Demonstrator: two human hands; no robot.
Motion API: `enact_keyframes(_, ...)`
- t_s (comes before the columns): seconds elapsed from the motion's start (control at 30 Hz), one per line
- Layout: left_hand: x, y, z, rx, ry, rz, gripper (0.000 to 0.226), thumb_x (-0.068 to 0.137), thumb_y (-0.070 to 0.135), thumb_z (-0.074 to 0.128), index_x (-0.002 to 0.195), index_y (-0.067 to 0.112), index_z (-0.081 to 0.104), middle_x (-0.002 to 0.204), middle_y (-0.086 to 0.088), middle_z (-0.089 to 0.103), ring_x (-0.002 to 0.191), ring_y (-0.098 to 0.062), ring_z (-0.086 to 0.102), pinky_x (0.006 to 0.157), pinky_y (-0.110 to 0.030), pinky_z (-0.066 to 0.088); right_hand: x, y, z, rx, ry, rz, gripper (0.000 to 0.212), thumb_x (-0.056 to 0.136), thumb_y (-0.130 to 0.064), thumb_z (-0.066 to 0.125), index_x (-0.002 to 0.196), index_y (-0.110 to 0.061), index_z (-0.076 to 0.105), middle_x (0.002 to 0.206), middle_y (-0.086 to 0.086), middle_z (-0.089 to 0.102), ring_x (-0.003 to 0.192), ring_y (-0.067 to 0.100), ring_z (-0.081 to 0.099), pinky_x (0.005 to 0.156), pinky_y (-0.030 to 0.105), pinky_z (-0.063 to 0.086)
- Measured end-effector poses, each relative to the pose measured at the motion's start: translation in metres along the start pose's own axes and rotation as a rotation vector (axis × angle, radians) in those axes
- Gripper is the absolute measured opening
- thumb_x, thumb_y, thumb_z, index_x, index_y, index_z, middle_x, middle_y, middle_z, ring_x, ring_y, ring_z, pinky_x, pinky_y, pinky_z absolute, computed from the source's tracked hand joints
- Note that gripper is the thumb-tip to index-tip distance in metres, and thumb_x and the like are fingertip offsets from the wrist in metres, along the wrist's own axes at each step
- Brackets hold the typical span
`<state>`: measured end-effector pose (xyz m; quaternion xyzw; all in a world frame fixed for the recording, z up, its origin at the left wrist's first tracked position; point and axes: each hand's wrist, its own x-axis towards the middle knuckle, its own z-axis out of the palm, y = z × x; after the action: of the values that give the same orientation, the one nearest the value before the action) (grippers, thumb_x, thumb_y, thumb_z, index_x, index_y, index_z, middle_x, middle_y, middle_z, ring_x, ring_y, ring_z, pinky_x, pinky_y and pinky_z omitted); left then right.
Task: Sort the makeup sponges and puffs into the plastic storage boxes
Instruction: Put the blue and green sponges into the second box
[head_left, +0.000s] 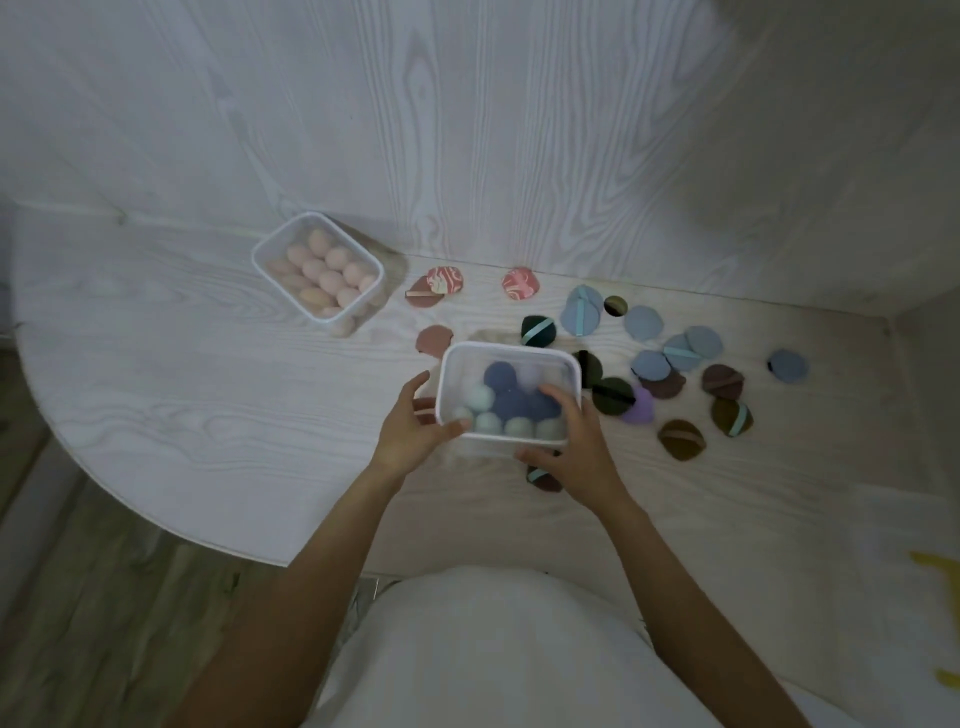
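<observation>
A clear plastic box (506, 353) with dark blue and mint sponges inside is held just above the table's near middle. My left hand (415, 423) grips its left side, thumb at the front rim. My right hand (571, 447) grips its front right corner, fingers reaching inside over the sponges. A second clear box (270, 244) full of peach egg-shaped sponges stands at the back left. Flat round puffs lie loose to the right: light blue ones (644, 322), dark green ones (613, 397), brown ones (680, 439), and a purple sponge (641, 408).
Marbled red puffs (521, 283) and dusty pink puffs (434, 340) lie between the two boxes. One dark puff (543, 478) sits under my right wrist. The white wood-grain table (182, 389) meets a wall at the back; its rounded edge runs along the left.
</observation>
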<state>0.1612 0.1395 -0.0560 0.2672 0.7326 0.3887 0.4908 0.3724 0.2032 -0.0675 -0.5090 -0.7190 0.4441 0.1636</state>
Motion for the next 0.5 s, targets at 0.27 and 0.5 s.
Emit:
enact_keyframes(0.27,-0.001,-0.005,0.002,0.018,0.029,0.069,0.062,0.072,0.024,0.079,0.129,0.026,0.052,0.112,0.000,0.062,0.098,-0.017,0.061,0.087,-0.038,0.052,-0.001,0.005,0.005,-0.188,0.086,-0.083,0.077,0.073,-0.016,0.076,0.139,-0.029,0.039,0.130,0.012,0.046,0.113,0.027,0.052,0.081,0.016,0.036)
enact_keyframes(0.5,-0.021,0.009,-0.019,-0.146,0.199,0.173,0.055,0.073,0.022,0.078,0.124,0.029,0.057,0.111,0.005,0.061,0.092,-0.004,0.059,0.076,-0.021,0.049,0.002,-0.038,0.000,-0.213,0.156,-0.217,0.074,0.071,-0.028,0.079,0.136,-0.030,0.044,0.125,0.010,0.054,0.111,0.021,0.054,0.084,0.020,0.040)
